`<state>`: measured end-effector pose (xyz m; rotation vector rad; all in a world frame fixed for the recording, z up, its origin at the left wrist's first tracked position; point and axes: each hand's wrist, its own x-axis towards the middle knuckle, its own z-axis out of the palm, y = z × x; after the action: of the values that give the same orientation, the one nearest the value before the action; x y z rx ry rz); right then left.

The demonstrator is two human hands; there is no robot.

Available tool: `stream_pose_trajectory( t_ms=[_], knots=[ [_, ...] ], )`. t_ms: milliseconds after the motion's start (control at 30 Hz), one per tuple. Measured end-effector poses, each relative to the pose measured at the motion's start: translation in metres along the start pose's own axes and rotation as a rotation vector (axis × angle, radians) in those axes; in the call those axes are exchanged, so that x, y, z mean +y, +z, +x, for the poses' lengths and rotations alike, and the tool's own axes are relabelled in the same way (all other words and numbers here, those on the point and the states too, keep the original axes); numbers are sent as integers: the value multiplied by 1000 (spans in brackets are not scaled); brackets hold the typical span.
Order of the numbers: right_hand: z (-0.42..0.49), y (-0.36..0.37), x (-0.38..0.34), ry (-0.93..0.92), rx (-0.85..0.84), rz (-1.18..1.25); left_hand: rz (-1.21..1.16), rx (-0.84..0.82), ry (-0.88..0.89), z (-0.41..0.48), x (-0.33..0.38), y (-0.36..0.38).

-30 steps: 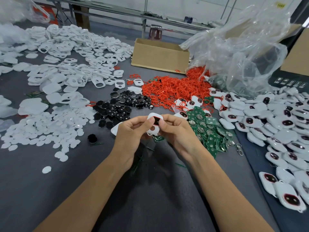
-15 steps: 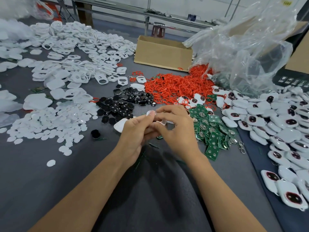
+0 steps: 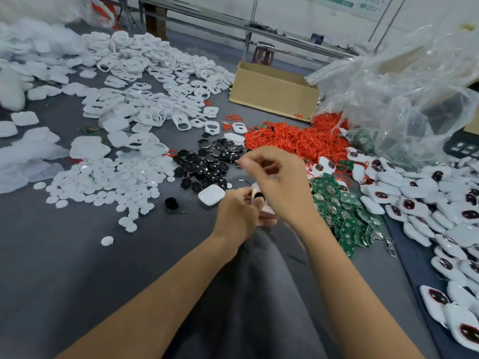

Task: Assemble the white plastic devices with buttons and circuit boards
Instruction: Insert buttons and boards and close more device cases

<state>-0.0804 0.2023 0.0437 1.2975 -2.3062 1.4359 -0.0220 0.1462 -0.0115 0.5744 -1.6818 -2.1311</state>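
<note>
Shell (image 3: 260, 196), white with a dark insert, sits gripped in the left hand (image 3: 237, 215), low over the grey table (image 3: 77, 268). The right hand (image 3: 278, 182) hovers just above it with its fingers curled, and blur hides whether they pinch anything. Green boards (image 3: 344, 218) lie just to the right, and black buttons (image 3: 207, 164) lie behind.

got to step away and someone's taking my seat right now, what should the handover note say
Left hand grips a part-built white device, dark button showing. Right hand is above it, fingers curled, blurred; any hold unclear.
Circuit boards right of the hands, black buttons and white shells ahead left.
Done: pile of devices with buttons in, far right.
Left: finish this one, then many more.
</note>
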Motion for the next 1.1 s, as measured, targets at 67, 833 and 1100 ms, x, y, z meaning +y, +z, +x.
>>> stream_pose_trajectory(
  t_ms=[67, 833, 1100],
  knots=[
    [17, 17, -15, -40, -246, -197, 44, 10, 77, -3, 1, 0],
    [43, 27, 16, 147, -342, -434, -38, -53, 9, 1, -8, -1],
    [-24, -30, 29, 212, 43, -19, -89, -20, -14, 4, -7, -1]
  ],
)
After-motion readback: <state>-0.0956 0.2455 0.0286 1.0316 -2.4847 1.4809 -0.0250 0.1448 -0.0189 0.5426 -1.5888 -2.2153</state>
